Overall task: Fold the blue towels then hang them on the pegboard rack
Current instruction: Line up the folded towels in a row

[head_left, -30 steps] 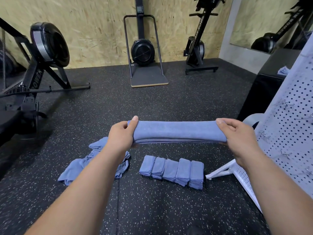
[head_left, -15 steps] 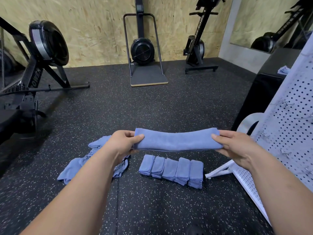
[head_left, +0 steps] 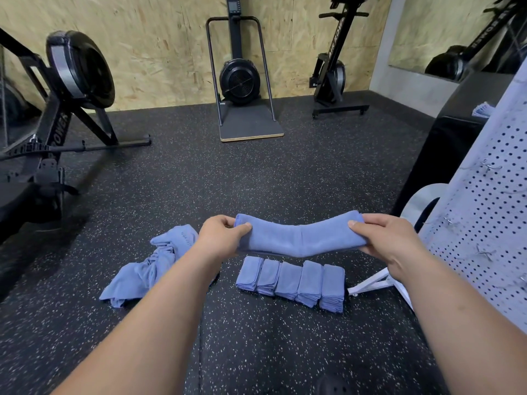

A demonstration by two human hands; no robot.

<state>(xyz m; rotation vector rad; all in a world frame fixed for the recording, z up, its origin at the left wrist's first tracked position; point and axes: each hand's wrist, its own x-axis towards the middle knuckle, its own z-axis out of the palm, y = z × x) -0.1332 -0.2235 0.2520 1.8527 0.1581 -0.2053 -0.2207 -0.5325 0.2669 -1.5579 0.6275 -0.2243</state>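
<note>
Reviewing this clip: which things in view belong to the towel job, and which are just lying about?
Job: held towel, gripped at its ends by left hand and right hand; row of folded towels; unfolded towel heap; pegboard rack.
Lying about: rowing machine at left; fan machine against the wall; upright machine beside it; black box at right.

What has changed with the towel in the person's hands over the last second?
The left hand and right hand moved slightly down and toward each other, so the towel, straight before, now dips in the middle. Both hands still grip its ends. The row of folded towels, the loose pile and the pegboard stayed put.
</note>
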